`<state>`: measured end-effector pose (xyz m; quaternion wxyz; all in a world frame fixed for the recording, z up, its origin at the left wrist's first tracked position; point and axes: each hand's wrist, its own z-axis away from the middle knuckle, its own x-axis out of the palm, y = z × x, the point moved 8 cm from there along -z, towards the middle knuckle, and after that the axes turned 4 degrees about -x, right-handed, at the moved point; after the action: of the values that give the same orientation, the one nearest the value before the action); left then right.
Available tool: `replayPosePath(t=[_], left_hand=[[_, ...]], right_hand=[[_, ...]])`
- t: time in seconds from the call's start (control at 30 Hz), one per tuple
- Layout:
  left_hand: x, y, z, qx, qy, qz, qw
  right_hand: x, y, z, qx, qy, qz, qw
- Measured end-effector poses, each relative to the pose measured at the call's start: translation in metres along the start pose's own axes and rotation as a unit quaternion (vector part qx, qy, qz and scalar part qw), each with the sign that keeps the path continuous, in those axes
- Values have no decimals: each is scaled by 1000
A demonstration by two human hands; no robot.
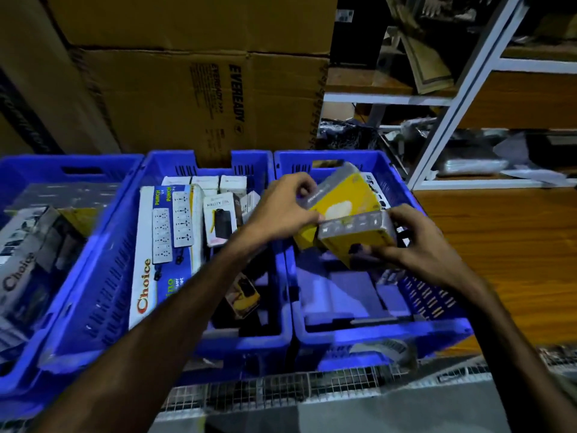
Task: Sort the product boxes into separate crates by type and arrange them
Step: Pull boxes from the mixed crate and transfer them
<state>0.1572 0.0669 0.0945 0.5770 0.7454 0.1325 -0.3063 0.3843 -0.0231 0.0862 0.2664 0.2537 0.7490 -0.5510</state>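
Observation:
Three blue crates stand side by side. Over the right crate (384,331) my left hand (287,210) grips a yellow and grey box (338,196), tilted. My right hand (415,242) holds a second yellow and grey box (356,239) just below it; the two boxes touch. The middle crate (103,264) holds long white Choice power-strip boxes (162,245), small white boxes (204,182) at the back, a power-bank box (220,221) and a yellow and black box (245,295). The left crate (37,170) holds grey Choice boxes (22,260).
Large brown Eveready cartons (203,98) stand behind the crates. A white metal shelf rack (452,101) with clutter is at the right, above a wooden surface (515,260). The crates sit on a wire mesh surface (281,389).

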Motion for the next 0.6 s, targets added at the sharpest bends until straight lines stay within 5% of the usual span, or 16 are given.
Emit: replayPosePath(t=[0.13, 0.33, 0.47, 0.6], left_hand=[[-58, -44, 41, -84, 75, 191, 975], [-120, -112, 131, -211, 171, 420, 866], [-162, -147, 199, -232, 247, 446, 828], [-220, -172, 260, -241, 340, 360, 835]], right_hand=[[19, -49, -15, -27, 44, -41, 998], [71, -112, -34, 56, 48, -246, 967], [132, -146, -39, 147, 13, -335, 931], [204, -199, -56, 151, -37, -316, 936]])
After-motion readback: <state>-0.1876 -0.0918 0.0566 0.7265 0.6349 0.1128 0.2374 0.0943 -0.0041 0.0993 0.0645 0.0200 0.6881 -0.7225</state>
